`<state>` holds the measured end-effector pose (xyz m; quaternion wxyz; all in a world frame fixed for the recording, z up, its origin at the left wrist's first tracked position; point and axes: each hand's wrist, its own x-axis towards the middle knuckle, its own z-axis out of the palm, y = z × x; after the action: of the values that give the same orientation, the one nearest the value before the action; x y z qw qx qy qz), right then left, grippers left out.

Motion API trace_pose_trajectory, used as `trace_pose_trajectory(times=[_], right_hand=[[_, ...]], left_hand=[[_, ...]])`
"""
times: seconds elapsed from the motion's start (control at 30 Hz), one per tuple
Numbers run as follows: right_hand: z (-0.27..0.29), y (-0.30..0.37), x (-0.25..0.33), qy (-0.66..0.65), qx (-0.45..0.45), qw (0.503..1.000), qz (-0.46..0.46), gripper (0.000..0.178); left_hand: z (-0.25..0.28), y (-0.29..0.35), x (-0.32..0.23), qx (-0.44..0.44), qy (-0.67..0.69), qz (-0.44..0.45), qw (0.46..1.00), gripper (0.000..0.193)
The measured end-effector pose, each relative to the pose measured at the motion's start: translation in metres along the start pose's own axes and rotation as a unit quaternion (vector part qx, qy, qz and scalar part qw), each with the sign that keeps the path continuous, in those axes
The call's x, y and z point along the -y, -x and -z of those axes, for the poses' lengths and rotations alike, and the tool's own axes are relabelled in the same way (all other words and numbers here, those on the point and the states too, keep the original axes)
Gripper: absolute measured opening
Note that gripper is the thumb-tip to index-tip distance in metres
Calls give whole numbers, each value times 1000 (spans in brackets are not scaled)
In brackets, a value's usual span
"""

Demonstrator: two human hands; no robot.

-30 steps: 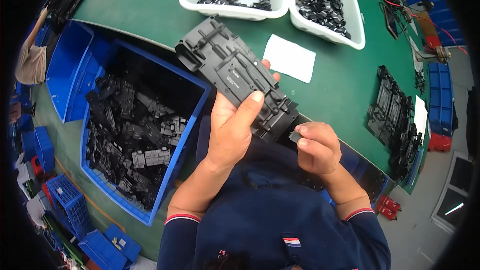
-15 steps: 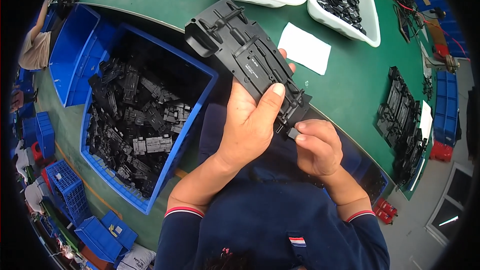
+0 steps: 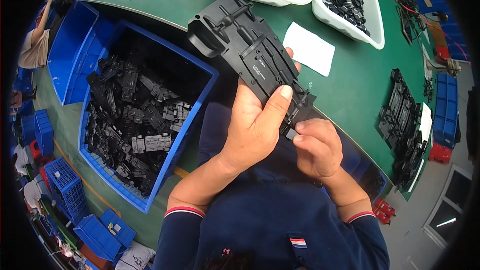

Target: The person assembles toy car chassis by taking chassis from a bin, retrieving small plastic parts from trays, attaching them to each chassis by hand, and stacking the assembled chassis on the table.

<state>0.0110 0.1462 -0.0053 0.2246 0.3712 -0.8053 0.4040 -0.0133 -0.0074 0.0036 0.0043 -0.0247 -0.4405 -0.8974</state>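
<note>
A long black plastic toy-car chassis [image 3: 255, 52] is gripped by my left hand [image 3: 255, 125], thumb across its underside and fingertips showing past the far edge. It lies tilted, its wide end up and to the left, its narrow end toward my right hand. My right hand [image 3: 320, 147] pinches a small dark flat piece [image 3: 291, 133] between thumb and forefinger, right at the narrow end of the chassis. Whether that piece is joined to the chassis cannot be made out.
A blue crate [image 3: 150, 202] full of black chassis parts stands at left. Two white trays [image 3: 265, 0] of small black pieces sit on the green table [image 3: 350, 77], near a white paper [image 3: 310, 50]. More black chassis [image 3: 400, 115] lie at right. A person [image 3: 37, 45] is far left.
The chassis and my left hand have shifted slightly to the right. My right hand keeps its pinch on the small piece, almost in the same place.
</note>
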Motion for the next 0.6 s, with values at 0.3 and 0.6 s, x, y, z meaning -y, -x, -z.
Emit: trace_pose_trajectory(times=[0.3,0.6], right_hand=[[-1,-3,0,3,2,1000,-7,31],[-1,-1,3,0,14,1000,-13,31]], left_hand=[[2,-1,1,7,-5,-5,1000,51],[2,6,1,13,-12,-6,1000,52]])
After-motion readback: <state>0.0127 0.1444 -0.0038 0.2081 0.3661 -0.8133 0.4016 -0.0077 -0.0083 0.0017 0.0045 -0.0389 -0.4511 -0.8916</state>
